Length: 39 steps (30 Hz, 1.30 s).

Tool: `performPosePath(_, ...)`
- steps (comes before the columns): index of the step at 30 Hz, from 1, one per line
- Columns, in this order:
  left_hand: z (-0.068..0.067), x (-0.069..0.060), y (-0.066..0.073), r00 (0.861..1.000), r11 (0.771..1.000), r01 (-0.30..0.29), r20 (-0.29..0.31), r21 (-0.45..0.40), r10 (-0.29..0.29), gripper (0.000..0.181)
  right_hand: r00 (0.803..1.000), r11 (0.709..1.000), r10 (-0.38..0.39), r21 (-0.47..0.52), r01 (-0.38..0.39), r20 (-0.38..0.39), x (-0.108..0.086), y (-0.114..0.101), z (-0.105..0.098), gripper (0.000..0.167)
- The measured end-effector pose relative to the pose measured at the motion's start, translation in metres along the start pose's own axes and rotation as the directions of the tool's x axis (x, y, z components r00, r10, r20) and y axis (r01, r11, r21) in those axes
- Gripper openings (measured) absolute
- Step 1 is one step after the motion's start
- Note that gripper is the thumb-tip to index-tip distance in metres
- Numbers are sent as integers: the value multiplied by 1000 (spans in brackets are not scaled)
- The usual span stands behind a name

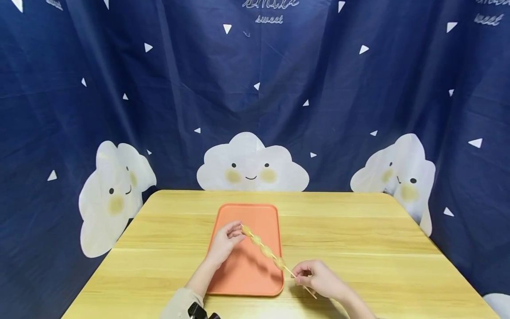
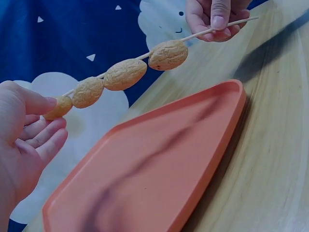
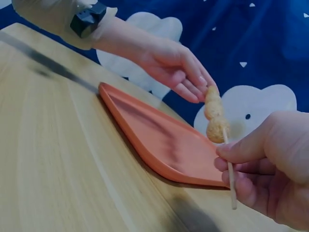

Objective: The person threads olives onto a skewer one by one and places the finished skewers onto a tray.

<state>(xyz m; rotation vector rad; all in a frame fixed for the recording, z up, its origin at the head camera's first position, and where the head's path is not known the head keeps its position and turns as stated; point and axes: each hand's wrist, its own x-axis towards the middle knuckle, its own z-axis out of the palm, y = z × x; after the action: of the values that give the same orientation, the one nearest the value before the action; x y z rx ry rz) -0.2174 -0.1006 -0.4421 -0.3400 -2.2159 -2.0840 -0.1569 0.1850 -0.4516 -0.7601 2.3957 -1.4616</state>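
Note:
A thin wooden skewer (image 2: 195, 35) carries several tan, wrinkled oval pieces (image 2: 125, 75) that look like fried balls; the food's exact kind cannot be told. My left hand (image 1: 223, 243) pinches the piece at the far end between thumb and fingers, best seen in the left wrist view. Lower on the right, my right hand (image 1: 320, 279) holds the bare stick between thumb and fingers, and the stick's end pokes out past it. The skewer slants in the air above an orange tray (image 1: 243, 281), and its shadow falls across the tray.
The tray lies flat on a light wooden table (image 1: 358, 248). Behind the table hangs a dark blue curtain (image 1: 191, 57) with white clouds and triangles. A black device (image 3: 88, 20) is strapped at the left wrist over a light sleeve.

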Motion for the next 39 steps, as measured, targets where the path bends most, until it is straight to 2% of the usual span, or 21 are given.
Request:
performPosePath(4, -11, -5, 0, 1000, 999, -15, -14, 29, 15, 48, 1000, 999, 12, 37, -11, -27, 6, -5, 7, 6)
performPosePath(13, -46, -27, 0, 999, 989, 26, -47, 144, -19, 57, 995, 990, 66, 126, -55, -80, 18, -3, 13, 11)
performPosePath(16, -57, -37, -2, 998, 981, 53, -38, 186, -46, 66, 994, 989, 70, 133, -58, -87, 22, -3, 15, 11)
performPosePath(20, -69, -51, -5, 996, 968, 84, 4, 235, -88, 81, 992, 985, 77, 159, -61, -98, 29, -4, 18, 12)
performPosePath(24, -75, -63, -10, 989, 954, 110, 68, 279, -134, 94, 988, 972, 102, 223, -74, -119, 38, -6, 21, 15)
performPosePath(27, -77, -72, -14, 979, 950, 139, 106, 278, -174, 99, 983, 959, 125, 270, -86, -131, 45, -7, 24, 18)
performPosePath(31, -78, -79, -18, 973, 951, 166, 111, 260, -200, 99, 980, 945, 142, 312, -93, -139, 55, -8, 31, 19)
performPosePath(39, -77, -85, -22, 969, 961, 177, 133, 214, -208, 96, 963, 914, 184, 395, -94, -196, 74, -12, 55, 18)
